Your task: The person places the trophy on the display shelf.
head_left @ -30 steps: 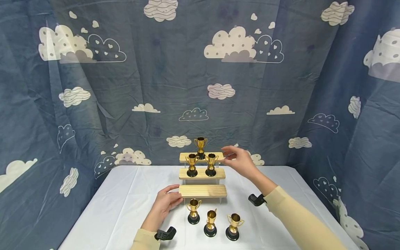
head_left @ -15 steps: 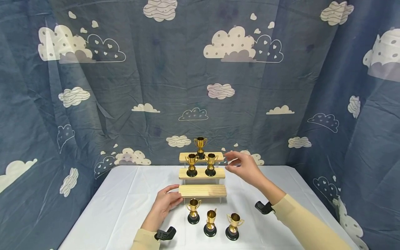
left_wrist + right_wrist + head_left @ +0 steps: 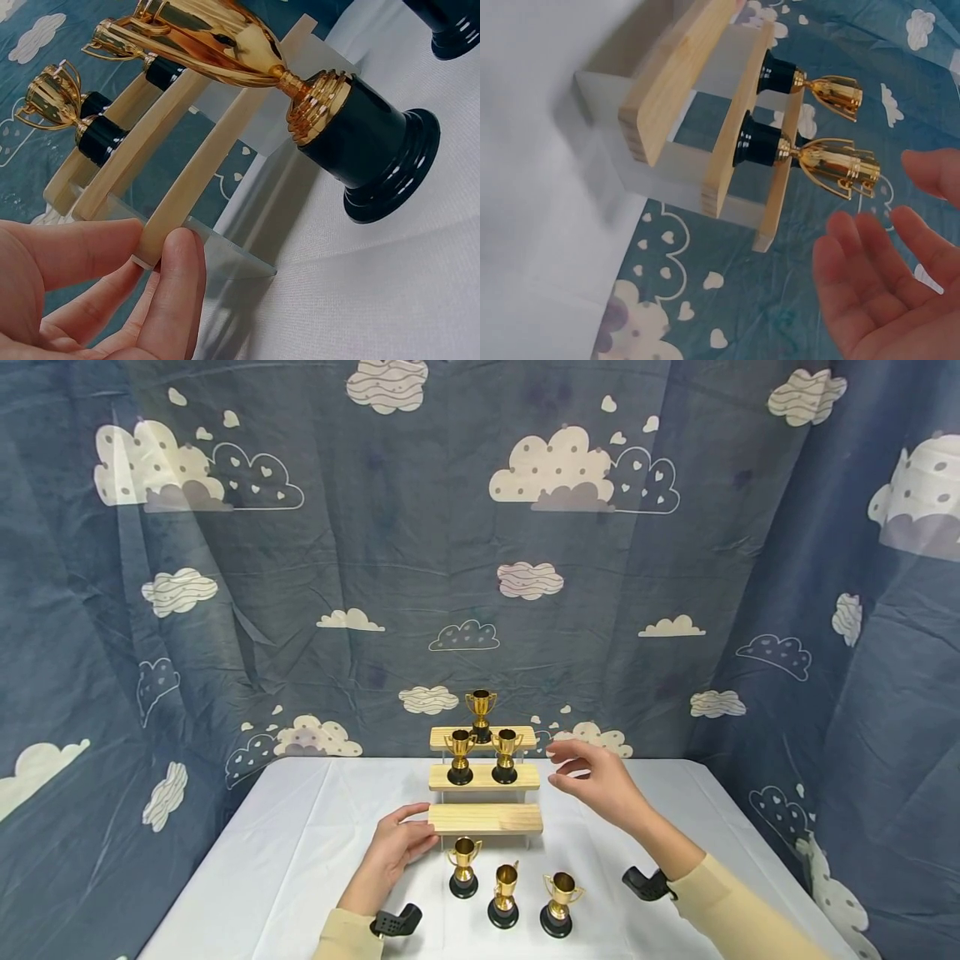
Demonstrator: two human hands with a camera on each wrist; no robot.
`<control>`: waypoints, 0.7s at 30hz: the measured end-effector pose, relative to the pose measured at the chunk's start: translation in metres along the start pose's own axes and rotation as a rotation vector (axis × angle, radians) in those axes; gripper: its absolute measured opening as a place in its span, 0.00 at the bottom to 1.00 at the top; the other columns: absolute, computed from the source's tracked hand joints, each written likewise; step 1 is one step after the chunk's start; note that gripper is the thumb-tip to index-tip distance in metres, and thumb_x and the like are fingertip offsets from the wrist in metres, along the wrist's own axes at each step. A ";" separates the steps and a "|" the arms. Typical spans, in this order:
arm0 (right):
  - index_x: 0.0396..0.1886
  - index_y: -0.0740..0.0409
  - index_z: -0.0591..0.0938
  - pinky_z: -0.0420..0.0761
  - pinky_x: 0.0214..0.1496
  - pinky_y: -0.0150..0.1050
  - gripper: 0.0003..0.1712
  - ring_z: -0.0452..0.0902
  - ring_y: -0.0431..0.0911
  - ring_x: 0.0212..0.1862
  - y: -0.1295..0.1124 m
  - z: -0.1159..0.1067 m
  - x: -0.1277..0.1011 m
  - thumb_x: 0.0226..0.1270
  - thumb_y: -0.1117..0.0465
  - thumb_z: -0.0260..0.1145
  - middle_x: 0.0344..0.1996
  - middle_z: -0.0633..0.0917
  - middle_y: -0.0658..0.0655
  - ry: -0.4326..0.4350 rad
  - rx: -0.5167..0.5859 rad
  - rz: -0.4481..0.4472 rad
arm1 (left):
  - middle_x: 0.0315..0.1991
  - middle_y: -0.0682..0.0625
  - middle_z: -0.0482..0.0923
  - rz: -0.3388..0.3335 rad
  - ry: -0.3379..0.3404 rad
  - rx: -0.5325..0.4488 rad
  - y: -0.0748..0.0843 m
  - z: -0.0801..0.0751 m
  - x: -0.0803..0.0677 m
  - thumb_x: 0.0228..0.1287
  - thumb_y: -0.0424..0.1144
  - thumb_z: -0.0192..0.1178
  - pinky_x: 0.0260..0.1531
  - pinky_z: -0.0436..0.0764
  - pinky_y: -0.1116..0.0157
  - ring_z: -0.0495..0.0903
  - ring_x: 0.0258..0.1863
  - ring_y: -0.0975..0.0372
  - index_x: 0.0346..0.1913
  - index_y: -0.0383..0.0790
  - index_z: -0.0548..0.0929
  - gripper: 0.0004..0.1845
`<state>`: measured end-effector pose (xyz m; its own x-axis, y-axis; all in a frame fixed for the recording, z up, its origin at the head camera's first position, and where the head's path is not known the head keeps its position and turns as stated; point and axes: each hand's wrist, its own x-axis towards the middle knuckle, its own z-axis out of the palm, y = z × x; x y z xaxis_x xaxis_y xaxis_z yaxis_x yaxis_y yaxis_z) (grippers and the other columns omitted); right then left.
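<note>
A three-step display stand has pale wooden shelves and clear side supports. My left hand (image 3: 396,847) pinches the left end of its bottom shelf (image 3: 486,818) between thumb and fingers, as the left wrist view shows close up. Two gold trophies with black bases, a left one (image 3: 460,757) and a right one (image 3: 506,757), stand on the middle shelf (image 3: 483,777). A third trophy (image 3: 481,715) stands on the top shelf (image 3: 442,739). My right hand (image 3: 600,781) is in the air right of the stand, fingers loosely bent, holding nothing.
Three more trophies stand upright on the white tablecloth (image 3: 300,860) before the stand: one at left (image 3: 463,867), one in the middle (image 3: 505,895), one at right (image 3: 557,904). A blue cloud-print curtain (image 3: 405,543) hangs behind and at both sides.
My right hand has drawn back from beside the top shelf, moving right and down. My left hand stays at the bottom shelf, and the trophies stand where they were.
</note>
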<state>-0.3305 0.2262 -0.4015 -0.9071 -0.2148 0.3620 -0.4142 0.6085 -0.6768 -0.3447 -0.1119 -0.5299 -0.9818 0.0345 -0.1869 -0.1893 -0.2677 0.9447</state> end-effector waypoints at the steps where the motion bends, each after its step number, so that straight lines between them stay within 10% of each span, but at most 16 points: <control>1: 0.60 0.43 0.81 0.87 0.47 0.42 0.26 0.83 0.45 0.46 0.000 0.000 -0.002 0.63 0.58 0.75 0.49 0.84 0.50 0.000 -0.005 -0.002 | 0.41 0.37 0.81 0.001 -0.002 0.000 0.000 0.000 0.000 0.56 0.19 0.64 0.44 0.88 0.60 0.86 0.36 0.57 0.67 0.27 0.72 0.33; 21: 0.57 0.41 0.82 0.87 0.48 0.41 0.24 0.84 0.46 0.45 0.001 0.002 -0.044 0.61 0.58 0.76 0.46 0.85 0.46 0.002 0.069 0.023 | 0.51 0.32 0.78 -0.020 0.024 0.032 0.001 0.002 -0.002 0.59 0.20 0.62 0.45 0.88 0.60 0.86 0.38 0.56 0.67 0.29 0.73 0.30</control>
<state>-0.2912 0.2346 -0.4192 -0.9165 -0.1995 0.3468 -0.3972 0.5591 -0.7278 -0.3429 -0.1100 -0.5281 -0.9772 0.0158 -0.2117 -0.2093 -0.2367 0.9488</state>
